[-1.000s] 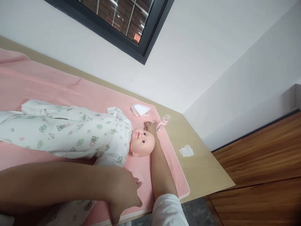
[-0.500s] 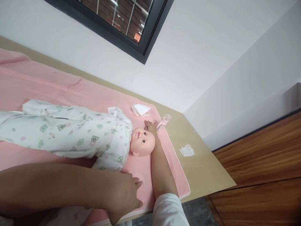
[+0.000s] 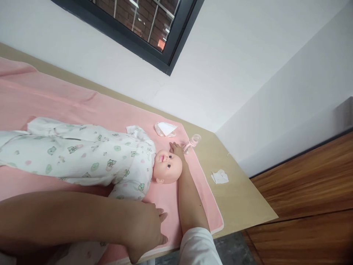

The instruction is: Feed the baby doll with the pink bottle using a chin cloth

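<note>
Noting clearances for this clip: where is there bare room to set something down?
On the tabletop, bare room lies between the white tissue, the pink mat and the near right corner. On the mat, more lies between the doll's outfit and the far edge. It's crowded around the right hand: the doll's head, bottle-like item and clear packet sit close.
</note>
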Available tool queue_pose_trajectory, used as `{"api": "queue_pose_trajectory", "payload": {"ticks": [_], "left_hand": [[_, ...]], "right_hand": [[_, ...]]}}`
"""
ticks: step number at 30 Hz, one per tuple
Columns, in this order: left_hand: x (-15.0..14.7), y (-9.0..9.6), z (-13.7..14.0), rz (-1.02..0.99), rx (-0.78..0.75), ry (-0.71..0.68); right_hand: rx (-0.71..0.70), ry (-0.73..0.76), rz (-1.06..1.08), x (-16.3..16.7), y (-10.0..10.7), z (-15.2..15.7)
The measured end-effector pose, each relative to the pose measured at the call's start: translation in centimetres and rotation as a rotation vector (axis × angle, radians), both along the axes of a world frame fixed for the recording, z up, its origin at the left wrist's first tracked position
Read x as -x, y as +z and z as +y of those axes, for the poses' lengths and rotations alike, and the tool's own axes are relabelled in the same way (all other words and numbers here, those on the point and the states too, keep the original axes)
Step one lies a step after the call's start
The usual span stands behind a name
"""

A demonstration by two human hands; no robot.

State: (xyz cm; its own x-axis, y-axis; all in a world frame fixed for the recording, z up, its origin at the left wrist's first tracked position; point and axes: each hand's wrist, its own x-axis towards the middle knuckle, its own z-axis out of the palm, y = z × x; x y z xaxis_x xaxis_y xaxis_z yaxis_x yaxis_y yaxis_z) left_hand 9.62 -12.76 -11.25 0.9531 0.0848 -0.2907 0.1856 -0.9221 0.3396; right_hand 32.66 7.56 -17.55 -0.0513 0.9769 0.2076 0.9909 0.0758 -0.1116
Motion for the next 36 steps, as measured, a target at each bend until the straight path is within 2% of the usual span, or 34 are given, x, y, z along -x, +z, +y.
{"api": "queue_pose_trajectory", "payload": {"ticks": [3, 7, 15, 21, 24, 29, 32, 36], "left_hand": [[0.2, 1.3, 0.1, 0.13, -0.061, -0.133], [0.3, 2.1, 0.1, 0.113, -0.054, -0.116], [0.3, 2.2, 0.4, 0.105, -0.06, -0.129], [0.4, 3.0, 0.3, 0.109, -0.061, -0.129], [0.6, 2.9, 0.4, 0.091, -0.067, -0.095], [0.6, 1.6, 0.6, -0.027, -0.004, -0.026], [0.6, 1.2, 0.5, 0.002, -0.023, 0.01], [0.7, 1.5, 0.5, 0.015, -0.068, -0.036]], "right_hand": [[-0.015, -0.012, 0.001, 0.1, 0.0, 0.0], [-0.019, -0.019, 0.007, 0.1, -0.1, 0.0], [-0.016, -0.017, 0.008, -0.1, -0.3, 0.2], [0.004, -0.04, 0.014, 0.2, -0.1, 0.2], [0.039, -0.035, 0.029, 0.2, 0.1, 0.3], [0.092, -0.036, 0.076, 0.1, 0.4, 0.5], [0.086, -0.033, 0.108, 0.0, 0.4, 0.6], [0.066, -0.019, 0.147, -0.1, 0.0, 0.8]]}}
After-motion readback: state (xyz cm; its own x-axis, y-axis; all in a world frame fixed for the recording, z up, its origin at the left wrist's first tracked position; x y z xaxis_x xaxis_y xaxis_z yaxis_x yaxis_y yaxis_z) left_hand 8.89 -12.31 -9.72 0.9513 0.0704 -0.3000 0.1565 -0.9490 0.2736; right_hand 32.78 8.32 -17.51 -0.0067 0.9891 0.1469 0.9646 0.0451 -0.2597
